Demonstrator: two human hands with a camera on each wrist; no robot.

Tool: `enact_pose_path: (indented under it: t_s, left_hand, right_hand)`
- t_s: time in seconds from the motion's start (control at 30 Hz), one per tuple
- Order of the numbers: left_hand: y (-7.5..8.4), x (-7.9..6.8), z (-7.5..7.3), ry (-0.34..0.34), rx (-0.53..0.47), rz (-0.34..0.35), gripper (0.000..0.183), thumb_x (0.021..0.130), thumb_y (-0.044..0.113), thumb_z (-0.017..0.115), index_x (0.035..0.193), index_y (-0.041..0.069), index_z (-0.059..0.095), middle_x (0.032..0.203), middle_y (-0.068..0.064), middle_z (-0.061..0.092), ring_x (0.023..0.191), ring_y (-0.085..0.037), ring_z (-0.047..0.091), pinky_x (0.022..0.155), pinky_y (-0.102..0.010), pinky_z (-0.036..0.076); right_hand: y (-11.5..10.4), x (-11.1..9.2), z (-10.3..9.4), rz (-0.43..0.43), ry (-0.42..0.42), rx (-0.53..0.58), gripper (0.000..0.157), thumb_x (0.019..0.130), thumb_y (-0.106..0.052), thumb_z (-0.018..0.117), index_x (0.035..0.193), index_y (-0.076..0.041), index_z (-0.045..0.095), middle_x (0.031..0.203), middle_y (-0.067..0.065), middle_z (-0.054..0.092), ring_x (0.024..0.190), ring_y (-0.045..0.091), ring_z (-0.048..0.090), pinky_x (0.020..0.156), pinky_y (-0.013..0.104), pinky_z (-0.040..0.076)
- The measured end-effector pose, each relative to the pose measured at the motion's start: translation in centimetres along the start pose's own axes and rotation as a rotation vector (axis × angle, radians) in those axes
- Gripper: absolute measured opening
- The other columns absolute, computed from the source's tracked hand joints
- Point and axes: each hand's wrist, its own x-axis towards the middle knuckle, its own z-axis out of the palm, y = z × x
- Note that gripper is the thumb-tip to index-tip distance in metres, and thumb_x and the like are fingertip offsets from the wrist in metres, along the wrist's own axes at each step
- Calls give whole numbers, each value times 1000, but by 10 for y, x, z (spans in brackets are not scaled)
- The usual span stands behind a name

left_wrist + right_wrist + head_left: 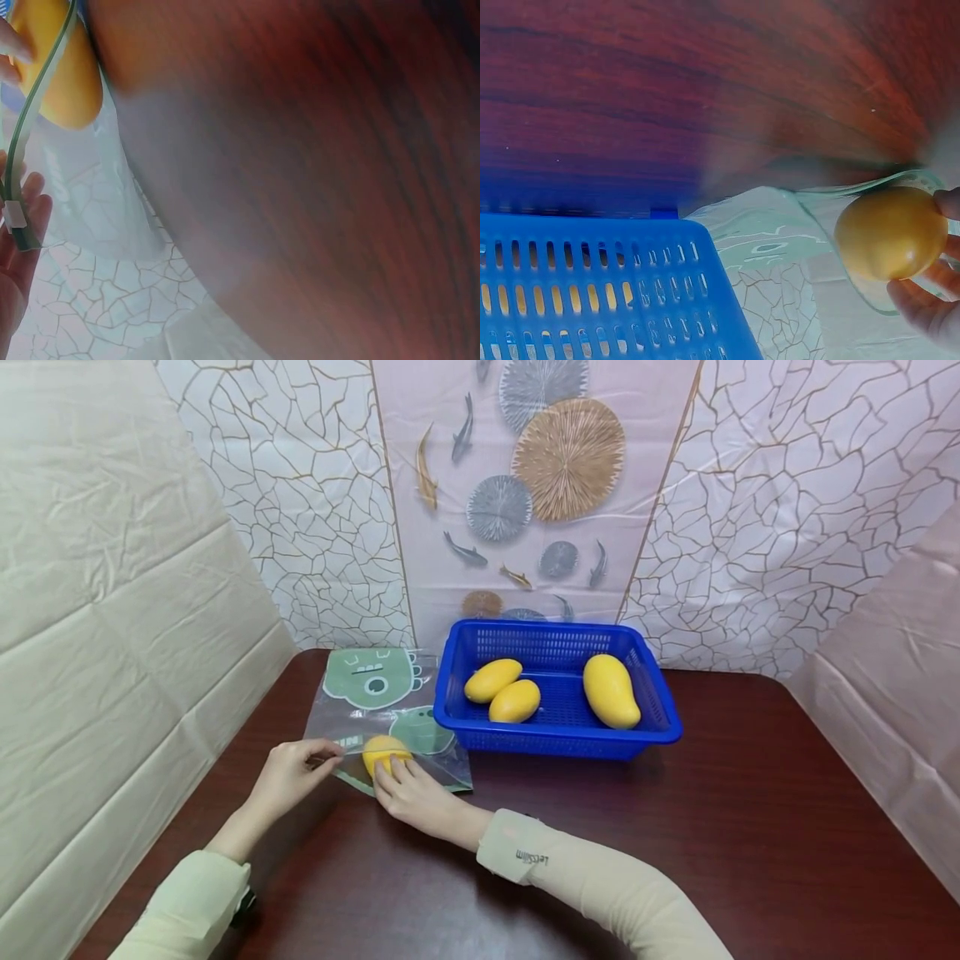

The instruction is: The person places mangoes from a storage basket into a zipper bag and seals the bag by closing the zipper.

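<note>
Right hand (416,799) is grasping an oval yellow mango (384,746) in the mouth of a clear, green-printed plastic bag (371,681); left hand (295,772) is pinching its edge. Mango is probably handling firm (perhaps slippery), favouring mid-body holding.

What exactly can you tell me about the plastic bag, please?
The plastic bag is clear, with green cartoon prints and a green-edged mouth, a white tab at one corner. It lies on the table, left of the blue basket, its mouth open at the near side. The left hand grips the mouth's left corner; the right hand holds a mango partly inside.
</note>
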Motion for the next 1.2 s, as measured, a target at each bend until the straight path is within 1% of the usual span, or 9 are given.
enact_pose_path:
  t_s: [0.1,0.2,0.3,0.5,0.6,0.67,0.83,1.03,1.2]
  left_hand:
    - [1,0,0,16,-3,8,17,70,-3,78,81,8,73,76,-3,72,64,-14,67,57,-28,55]
    - [2,1,-1,39,-4,25,18,69,-4,78,80,9,73,75,-1,72,63,-12,65,56,-26,54]
    - [2,2,-2,60,-1,42,19,69,-4,78,80,10,73,74,0,71,62,-8,63,56,-18,51]
    - [4,3,-4,97,-3,55,18,68,-4,79,80,9,72,74,-1,71,64,-8,64,58,-9,48]
    - [5,2,-4,103,-9,52,18,68,-4,79,80,8,72,74,-1,72,66,-9,65,59,-9,48]
    - [6,2,-5,104,-11,53,19,68,-5,78,81,8,72,75,-2,72,66,-10,65,60,-8,49]
    - [7,1,-6,120,-20,57,20,68,-6,78,81,8,73,75,-1,72,67,-10,66,60,-8,48]
    - [9,2,-7,140,-43,75,22,67,-8,78,80,8,73,75,-1,72,67,-10,66,62,-7,49]
    - [10,2,-8,153,-57,84,23,66,-10,78,81,8,73,75,-2,72,67,-10,66,63,-6,48]
  right_hand:
    - [-1,2,2,16,-12,-21,39,97,-8,33,109,-18,68,113,2,64,98,22,60,81,32,51]
    - [-2,5,4,44,-28,-49,51,98,-1,23,108,-19,70,112,2,64,95,20,60,78,30,52]
    - [-3,8,8,87,-23,-74,60,97,3,16,105,-21,71,109,1,64,89,18,59,72,27,50]
    - [-3,11,20,150,16,-108,61,97,5,17,96,-21,72,101,-1,63,79,12,55,60,20,42]
    - [-4,10,23,160,13,-113,61,97,4,18,98,-21,73,104,-4,64,81,10,55,60,18,43]
    - [-5,8,24,154,-11,-117,63,97,6,17,100,-22,73,109,-5,64,87,12,57,68,19,47]
    - [-8,8,26,153,-171,-178,68,95,8,15,102,-28,73,122,2,57,108,22,56,93,32,47]
    - [-9,10,30,163,-435,-266,45,97,-13,30,115,-29,68,137,3,51,119,24,51,97,32,45]
    - [-7,15,34,230,-548,-207,37,98,-18,36,124,-22,62,143,3,47,126,23,48,101,29,43]
